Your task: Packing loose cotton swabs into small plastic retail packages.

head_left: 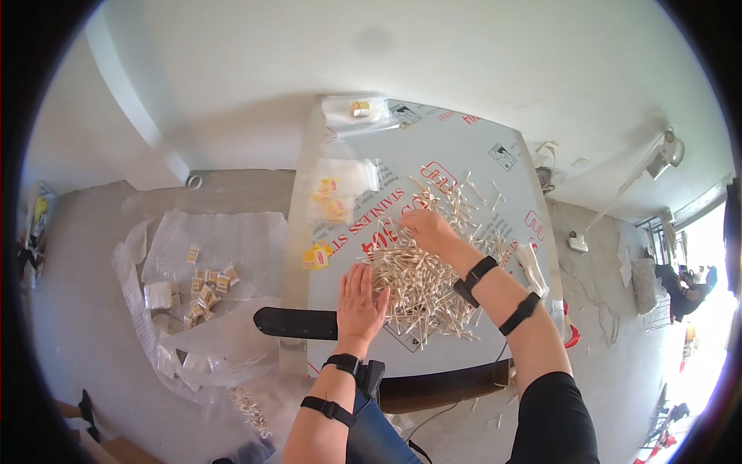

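A table (456,147) is covered by a pale grey sheet with red and dark printing, its edges bent by the lens; across its middle and right part a loose heap of cotton swabs (425,290) is spread, densest just in front of the person, with single swabs scattered toward the far right. The left hand (361,301) is laid palm down at the heap's left edge, its fingers extended and nothing seen to be gripped; the right hand (427,230) is held over the heap's far side with fingers curled downward, and whether swabs are pinched in it cannot be told, the fingertips being hidden. Black straps are worn on both forearms.

Along the table's left side yellow packets (316,257) are set, with clear bags (355,174) behind them; a black strip (295,323) is laid across the left edge, near the left hand; by the right edge a white pouch (532,271) is placed.

On the grey floor (243,189) to the left, bubble wrap (224,243) is spread, and small tan packs (205,295) are heaped on it; nearer the person, more swabs are strewn. The room is bounded by a white wall (371,62); at the right a metal rack (657,232) is stood before a bright opening, dark cloth being piled beside it.
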### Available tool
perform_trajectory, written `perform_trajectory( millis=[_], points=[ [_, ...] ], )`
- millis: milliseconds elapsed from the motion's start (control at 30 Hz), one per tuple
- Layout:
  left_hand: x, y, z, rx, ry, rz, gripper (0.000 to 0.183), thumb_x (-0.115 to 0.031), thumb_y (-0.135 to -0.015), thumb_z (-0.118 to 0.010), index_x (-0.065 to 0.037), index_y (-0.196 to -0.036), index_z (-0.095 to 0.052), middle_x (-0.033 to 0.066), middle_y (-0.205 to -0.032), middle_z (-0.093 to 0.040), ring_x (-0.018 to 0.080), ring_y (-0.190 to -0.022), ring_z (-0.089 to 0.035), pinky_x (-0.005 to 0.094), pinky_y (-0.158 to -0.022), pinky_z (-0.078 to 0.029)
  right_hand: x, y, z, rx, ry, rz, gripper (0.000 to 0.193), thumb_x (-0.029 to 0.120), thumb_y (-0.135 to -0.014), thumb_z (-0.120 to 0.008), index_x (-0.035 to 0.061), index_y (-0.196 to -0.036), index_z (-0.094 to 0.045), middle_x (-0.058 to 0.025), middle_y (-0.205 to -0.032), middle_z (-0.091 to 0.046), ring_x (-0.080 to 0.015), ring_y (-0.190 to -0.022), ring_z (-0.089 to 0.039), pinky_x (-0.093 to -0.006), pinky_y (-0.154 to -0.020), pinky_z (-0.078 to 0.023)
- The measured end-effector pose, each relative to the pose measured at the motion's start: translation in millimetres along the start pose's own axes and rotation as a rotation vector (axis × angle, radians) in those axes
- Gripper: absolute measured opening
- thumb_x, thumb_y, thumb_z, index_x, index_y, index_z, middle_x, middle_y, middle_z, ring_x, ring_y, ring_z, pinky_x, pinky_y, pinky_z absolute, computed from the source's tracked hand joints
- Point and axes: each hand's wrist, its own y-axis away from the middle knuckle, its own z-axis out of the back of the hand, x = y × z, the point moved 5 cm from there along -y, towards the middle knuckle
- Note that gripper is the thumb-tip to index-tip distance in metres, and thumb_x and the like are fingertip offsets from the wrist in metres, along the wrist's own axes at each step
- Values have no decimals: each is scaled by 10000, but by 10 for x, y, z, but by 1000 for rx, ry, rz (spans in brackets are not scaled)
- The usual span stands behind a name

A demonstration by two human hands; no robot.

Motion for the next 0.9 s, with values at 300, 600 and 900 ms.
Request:
perform_trajectory(
  millis=[300, 600, 900],
  points=[
    [-64, -28, -44, -29, -22, -11, 604, -395, -918, -512, -51, -1379, -326, 197, -1418, -357, 353, -1333, -319, 474, -1115, -239, -915, -321, 455, -182, 193, -407, 362, 230, -869, -573, 115, -1212, -569, -89, -1257, -548, -288, -1191, -489, -390, -984, -417],
    [-7, -36, 7, -2, -34, -11, 606, -402, -921, -498, -54, -1386, -325, 194, -1438, -327, 345, -1352, -290, 470, -1124, -223, 99, 331, 161, -18, 51, -58, 353, 253, -892, -569, 100, -1209, -577, -130, -1258, -544, -291, -1186, -498, -391, -1009, -402],
    [-77, -59, -21, 6, -94, -20, 606, -452, -942, -435, -32, -1371, -350, 193, -1415, -365, 343, -1336, -319, 463, -1115, -243, -1726, 605, 1029, -289, 408, -715, 518, 466, -913, -483, 246, -1379, -425, -174, -1444, -345, -336, -1345, -310, -440, -1088, -286]
  ],
)
